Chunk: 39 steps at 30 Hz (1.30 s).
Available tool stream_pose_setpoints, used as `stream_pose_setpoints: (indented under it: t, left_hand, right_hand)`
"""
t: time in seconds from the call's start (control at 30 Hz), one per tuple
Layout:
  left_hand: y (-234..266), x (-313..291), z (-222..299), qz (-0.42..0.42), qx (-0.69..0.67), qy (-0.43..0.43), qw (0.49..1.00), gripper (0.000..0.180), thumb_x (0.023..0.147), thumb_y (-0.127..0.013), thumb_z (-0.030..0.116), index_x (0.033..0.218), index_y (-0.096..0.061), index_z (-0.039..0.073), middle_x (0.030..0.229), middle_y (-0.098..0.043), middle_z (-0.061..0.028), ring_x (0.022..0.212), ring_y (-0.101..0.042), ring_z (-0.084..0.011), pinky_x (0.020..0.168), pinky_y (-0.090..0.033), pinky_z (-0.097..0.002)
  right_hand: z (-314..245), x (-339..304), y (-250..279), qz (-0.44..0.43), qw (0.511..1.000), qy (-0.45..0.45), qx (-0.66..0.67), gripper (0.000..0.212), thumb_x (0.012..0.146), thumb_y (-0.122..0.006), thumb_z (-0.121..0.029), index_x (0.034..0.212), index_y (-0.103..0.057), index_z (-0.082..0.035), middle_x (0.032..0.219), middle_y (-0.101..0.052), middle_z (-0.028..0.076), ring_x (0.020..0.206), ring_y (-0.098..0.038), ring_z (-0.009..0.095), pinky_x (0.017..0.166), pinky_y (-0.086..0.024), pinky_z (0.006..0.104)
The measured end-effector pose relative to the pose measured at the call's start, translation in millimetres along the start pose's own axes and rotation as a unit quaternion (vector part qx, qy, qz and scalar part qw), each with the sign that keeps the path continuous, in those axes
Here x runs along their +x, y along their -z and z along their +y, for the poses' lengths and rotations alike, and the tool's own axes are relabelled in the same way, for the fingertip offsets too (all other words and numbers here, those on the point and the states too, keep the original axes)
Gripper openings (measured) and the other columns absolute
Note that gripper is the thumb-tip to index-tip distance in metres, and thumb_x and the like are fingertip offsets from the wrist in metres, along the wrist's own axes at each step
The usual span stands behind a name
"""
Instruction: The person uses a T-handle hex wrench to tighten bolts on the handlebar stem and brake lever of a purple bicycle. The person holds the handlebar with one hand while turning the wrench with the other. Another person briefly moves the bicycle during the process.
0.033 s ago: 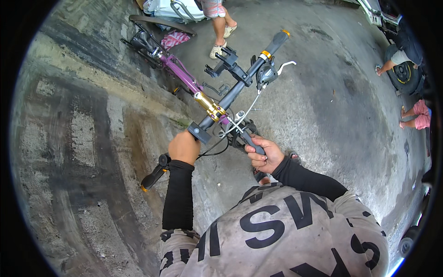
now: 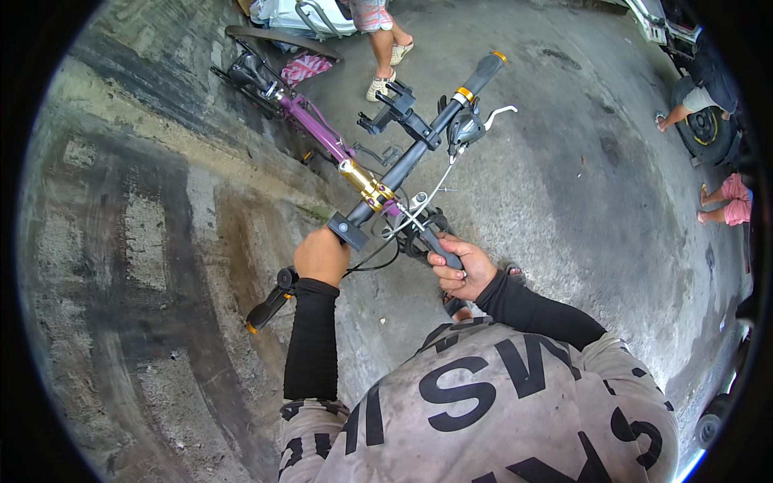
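A folding-type bicycle with a purple frame (image 2: pixel 310 125) stands ahead of me, its dark handlebar (image 2: pixel 394 173) running slantwise across the middle. My left hand (image 2: pixel 322 256) is closed round the bar's near left part, beside a small black box (image 2: pixel 346 229); its fingertips are hidden. In my right hand (image 2: pixel 469 272), fingers curl round a grey-handled tool (image 2: pixel 442 248), whose exact kind I cannot make out. Its silver end points at cables in front of the gold stem clamp (image 2: pixel 366 185). A brake lever (image 2: pixel 501 114) and a black phone holder (image 2: pixel 394 109) sit on the bar's far half.
The bicycle stands along a low concrete ledge (image 2: pixel 185 137). A person in sandals (image 2: pixel 382 72) is beyond the bar. Toward the right rim are another person's legs (image 2: pixel 725 205) and a large tyre (image 2: pixel 704 133). Grey concrete floor (image 2: pixel 580 201) stretches to the right.
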<state>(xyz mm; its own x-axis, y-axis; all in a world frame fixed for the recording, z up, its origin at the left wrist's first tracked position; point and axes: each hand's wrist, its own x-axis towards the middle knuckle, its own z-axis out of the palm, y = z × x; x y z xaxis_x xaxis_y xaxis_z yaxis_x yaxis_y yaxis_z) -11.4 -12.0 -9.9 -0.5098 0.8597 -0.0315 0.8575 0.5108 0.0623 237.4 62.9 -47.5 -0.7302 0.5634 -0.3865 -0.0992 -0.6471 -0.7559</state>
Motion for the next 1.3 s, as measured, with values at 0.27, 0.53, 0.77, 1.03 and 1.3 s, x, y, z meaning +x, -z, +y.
stream_pose_setpoints:
  t: [0.27, 0.53, 0.77, 1.03, 1.3]
  left_hand:
    - [4.0, 4.7, 4.3, -0.005, -0.005, 0.011, 1.000, 0.016, 0.073, -0.064, 0.020, 0.077, -0.067, 0.005, 0.076, -0.065, -0.0192, 0.073, -0.063, -0.0381, 0.065, -0.051, -0.0448]
    - [6.3, 4.3, 7.2, -0.009, -0.003, 0.018, 1.000, 0.017, 0.072, -0.064, 0.021, 0.076, -0.067, 0.004, 0.076, -0.065, -0.0199, 0.072, -0.063, -0.0387, 0.065, -0.052, -0.0451]
    - [6.7, 4.9, 7.6, -0.012, -0.003, 0.021, 1.000, 0.018, 0.071, -0.065, 0.021, 0.075, -0.067, 0.004, 0.076, -0.065, -0.0199, 0.072, -0.063, -0.0388, 0.065, -0.052, -0.0450]
    - [8.1, 4.0, 7.9, -0.004, -0.011, 0.014, 1.000, 0.017, 0.071, -0.065, 0.020, 0.076, -0.067, 0.004, 0.075, -0.065, -0.0199, 0.072, -0.063, -0.0391, 0.065, -0.051, -0.0453]
    - [6.7, 3.6, 8.0, -0.001, -0.017, 0.018, 1.000, 0.016, 0.072, -0.064, 0.020, 0.075, -0.067, 0.005, 0.076, -0.065, -0.0197, 0.072, -0.063, -0.0389, 0.065, -0.051, -0.0456]
  right_hand:
    - [-6.3, 7.8, -1.1, 0.104, 0.761, 0.253, -0.588, 0.025, 0.089, -0.055, -0.020, 0.109, -0.046, -0.006, 0.077, -0.054, 0.009, 0.045, -0.050, 0.016, 0.035, -0.036, 0.0271]
    - [-17.3, 11.0, 7.1, -0.039, 0.993, -0.107, 0.028, 0.027, 0.088, -0.056, -0.019, 0.109, -0.047, -0.005, 0.072, -0.054, 0.007, 0.043, -0.049, 0.014, 0.035, -0.035, 0.0269]
    - [-14.6, 4.2, -2.2, 0.082, 0.757, 0.286, -0.582, 0.038, 0.084, -0.058, -0.014, 0.116, -0.043, -0.003, 0.081, -0.061, 0.017, 0.054, -0.062, 0.027, 0.043, -0.045, 0.0378]
    - [-21.1, 16.4, 14.6, -0.052, 0.981, -0.004, -0.184, 0.026, 0.085, -0.054, -0.012, 0.109, -0.046, -0.003, 0.073, -0.054, 0.008, 0.043, -0.049, 0.014, 0.037, -0.038, 0.0278]
    - [-13.9, 9.2, 9.9, -0.094, 0.977, -0.134, 0.137, 0.029, 0.089, -0.052, -0.013, 0.115, -0.046, -0.004, 0.071, -0.051, 0.005, 0.041, -0.044, 0.010, 0.035, -0.033, 0.0243]
